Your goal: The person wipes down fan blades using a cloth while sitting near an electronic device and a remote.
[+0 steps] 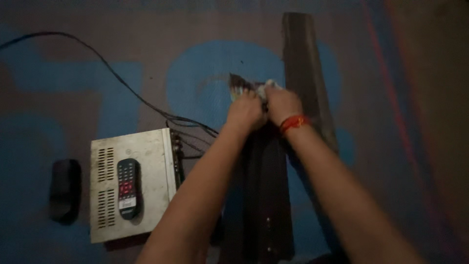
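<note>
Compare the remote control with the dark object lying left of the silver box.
The remote control lies on top of the silver box; the dark object lies on the patterned floor beside it. The remote control shows rows of buttons, some red; the dark object looks plain, with no markings visible. The remote control is slimmer; the dark object is broader and rounder. Both are dark, lie lengthwise the same way, and sit apart from both hands.

dim, warm light | soft overall blur | darker corners | no glare
</note>
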